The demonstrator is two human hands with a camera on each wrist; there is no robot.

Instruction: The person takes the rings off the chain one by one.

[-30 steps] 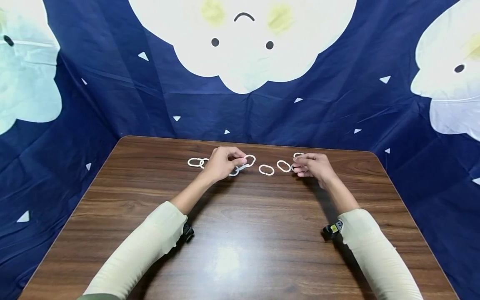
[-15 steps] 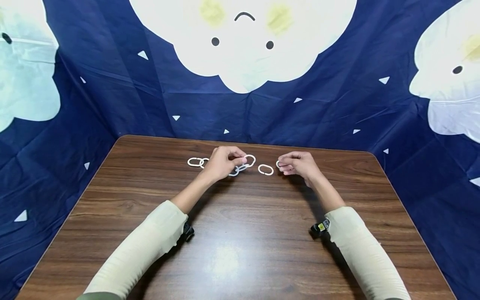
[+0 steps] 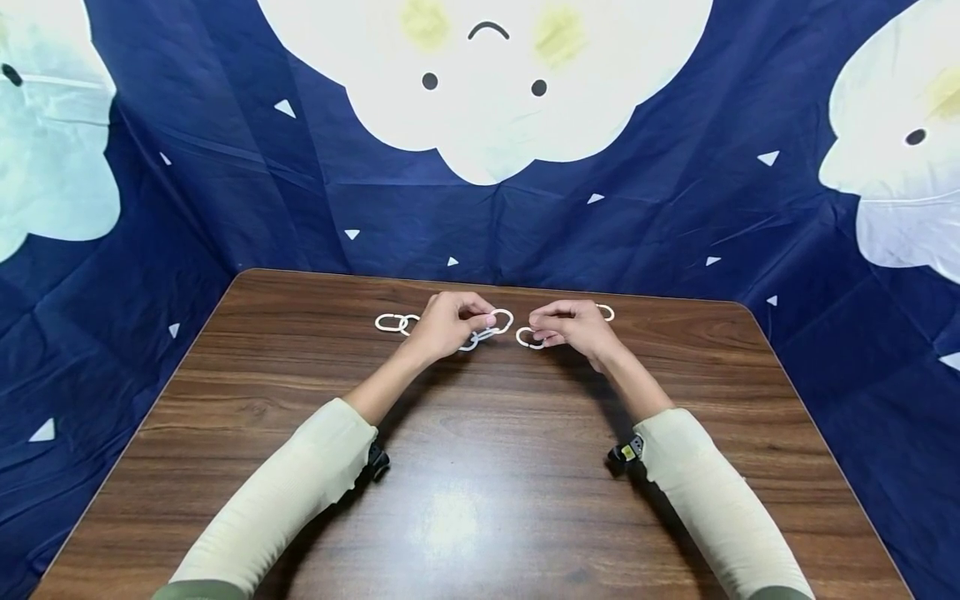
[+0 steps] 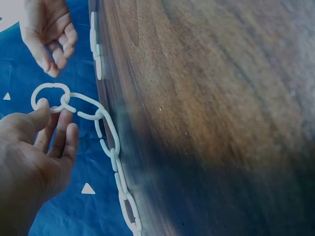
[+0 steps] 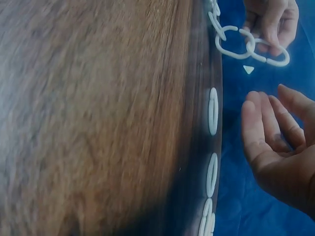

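My left hand (image 3: 448, 323) pinches the white end link (image 4: 49, 85) of a plastic chain between thumb and fingers, raised above the table. From that link the chain (image 4: 89, 100) hangs down to the tabletop; in the head view its far part (image 3: 388, 317) lies left of the hand. My right hand (image 3: 576, 328) hovers over loose links at the right with thumb and fingers apart, holding nothing. In the head view it partly covers the nearest loose link (image 3: 519, 337). Several loose oval links, including one nearby link (image 5: 213, 112), lie in a row in the right wrist view.
The brown wooden table (image 3: 465, 417) ends just behind the links. A dark blue curtain (image 3: 480, 229) with white cloud shapes hangs behind and at both sides. Another white link (image 3: 610, 312) shows beyond the right hand. Each wrist wears a small black camera (image 3: 625, 455).
My right hand has moved left, from the farthest loose links to the one nearest the chain. My left hand stays in place with the end link in its pinch.
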